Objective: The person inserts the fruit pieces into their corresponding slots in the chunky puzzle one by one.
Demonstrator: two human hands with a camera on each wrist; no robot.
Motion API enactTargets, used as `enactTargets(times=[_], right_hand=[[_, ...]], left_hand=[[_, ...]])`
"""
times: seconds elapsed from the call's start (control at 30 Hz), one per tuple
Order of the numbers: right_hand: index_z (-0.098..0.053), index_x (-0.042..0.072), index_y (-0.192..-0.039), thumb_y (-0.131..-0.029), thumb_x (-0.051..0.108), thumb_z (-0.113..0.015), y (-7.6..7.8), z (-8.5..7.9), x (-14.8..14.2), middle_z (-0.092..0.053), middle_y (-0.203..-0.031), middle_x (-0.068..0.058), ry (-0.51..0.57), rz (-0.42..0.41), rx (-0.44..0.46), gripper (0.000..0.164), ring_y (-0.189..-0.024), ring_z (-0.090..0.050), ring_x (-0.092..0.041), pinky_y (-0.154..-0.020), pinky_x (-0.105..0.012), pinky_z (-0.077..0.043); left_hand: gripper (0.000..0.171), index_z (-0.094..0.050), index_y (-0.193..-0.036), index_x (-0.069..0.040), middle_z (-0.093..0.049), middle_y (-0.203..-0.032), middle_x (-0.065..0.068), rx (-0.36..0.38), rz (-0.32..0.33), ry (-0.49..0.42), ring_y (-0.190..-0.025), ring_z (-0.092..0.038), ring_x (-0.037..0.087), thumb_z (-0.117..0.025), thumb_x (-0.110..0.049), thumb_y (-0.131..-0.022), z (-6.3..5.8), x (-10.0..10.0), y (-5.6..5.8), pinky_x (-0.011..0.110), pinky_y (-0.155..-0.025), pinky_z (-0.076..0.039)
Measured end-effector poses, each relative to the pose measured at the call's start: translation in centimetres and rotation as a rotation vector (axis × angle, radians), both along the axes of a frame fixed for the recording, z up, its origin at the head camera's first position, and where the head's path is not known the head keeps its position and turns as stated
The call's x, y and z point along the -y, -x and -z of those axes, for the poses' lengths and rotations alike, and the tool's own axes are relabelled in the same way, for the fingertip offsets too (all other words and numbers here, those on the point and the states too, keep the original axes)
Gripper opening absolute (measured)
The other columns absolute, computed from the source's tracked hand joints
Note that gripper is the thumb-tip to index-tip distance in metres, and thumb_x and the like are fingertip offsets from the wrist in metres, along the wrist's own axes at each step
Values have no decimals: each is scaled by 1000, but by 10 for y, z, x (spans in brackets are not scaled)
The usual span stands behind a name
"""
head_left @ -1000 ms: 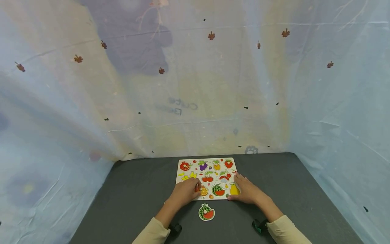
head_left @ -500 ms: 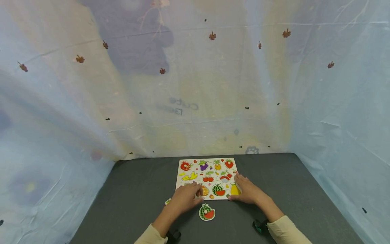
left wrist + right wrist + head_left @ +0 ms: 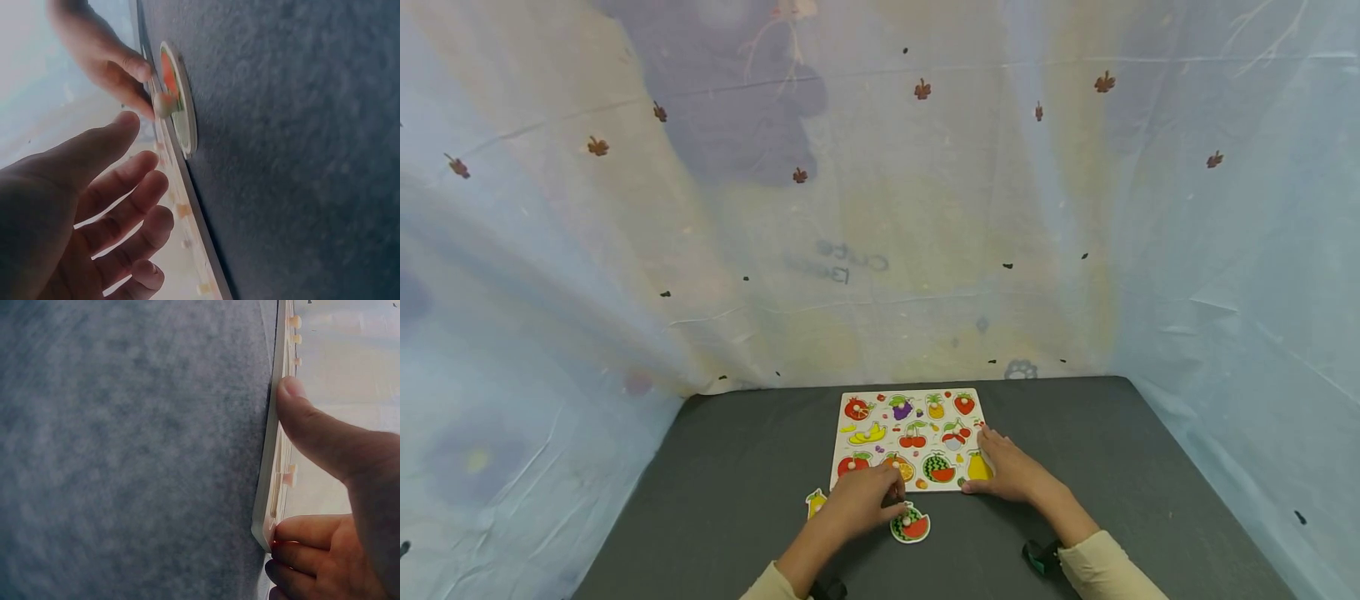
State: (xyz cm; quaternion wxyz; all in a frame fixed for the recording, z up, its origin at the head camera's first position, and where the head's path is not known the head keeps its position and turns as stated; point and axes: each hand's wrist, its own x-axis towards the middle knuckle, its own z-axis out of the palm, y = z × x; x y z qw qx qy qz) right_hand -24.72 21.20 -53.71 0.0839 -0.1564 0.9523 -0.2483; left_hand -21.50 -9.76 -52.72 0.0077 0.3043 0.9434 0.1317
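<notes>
A white fruit puzzle board lies on the table, with fruit pictures and knobbed pieces in it. Just in front of it is a loose watermelon piece. My left hand hovers beside this piece. In the left wrist view, the fingers are loosely bent and apart from the piece's round knob, with nothing held. My right hand holds the board's near right corner. In the right wrist view, its thumb presses on the near edge and its fingers lie against the side edge.
A loose yellow pear-like piece lies left of the board, partly covered by my left hand. The dark grey table ends at a hanging patterned sheet behind and at both sides.
My left hand has drawn back from the board's lower left part toward the watermelon piece. The apple and orange places and the yellow piece are uncovered. My right hand stays put.
</notes>
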Motion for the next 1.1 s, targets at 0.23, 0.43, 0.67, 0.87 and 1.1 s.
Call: enactTargets(times=[0.23,0.43,0.67,0.87,1.1], right_hand=[[-35,-13,-160,-84,48,-91,0,0,0,-29,-170,-33,5,-2,-2,112,-158,-28,-50,-127,-62,-22],[-35,-13,-160,-85,48,-91,-1,0,0,-30,-169,-33,-6,0,-6,112,-158,-28,-49,-128,-62,-22],[-35,-14,-160,-85,48,-91,0,1,0,-30,-169,-33,-4,-2,-10,112,-158,-29,-50,-127,-62,-22],[-34,-14,-160,-85,47,-91,0,1,-1,-30,-169,-33,3,-8,-11,112,-158,-29,-49,-128,-62,-22],[-34,-13,-161,-85,48,-91,-2,0,-1,-29,-169,-33,6,2,-5,112,-158,-28,-50,-127,-63,-22]], left_hand=[[28,-69,-99,-28,-59,-85,-19,63,10,-8,-74,-52,-4,-86,-49,-91,6,-2,-4,22,-69,-48],[30,-67,-96,-28,-54,-82,-18,89,8,19,-71,-49,-2,-86,-50,-90,8,-4,-6,22,-64,-43],[28,-66,-94,-28,-50,-81,-18,85,10,41,-70,-46,0,-86,-47,-91,9,-5,-8,23,-62,-40],[27,-65,-93,-29,-49,-81,-18,84,8,35,-70,-46,-1,-88,-44,-91,10,-6,-8,22,-62,-40],[27,-64,-92,-29,-49,-79,-18,85,13,34,-69,-46,-1,-87,-43,-91,10,-7,-9,23,-61,-40]])
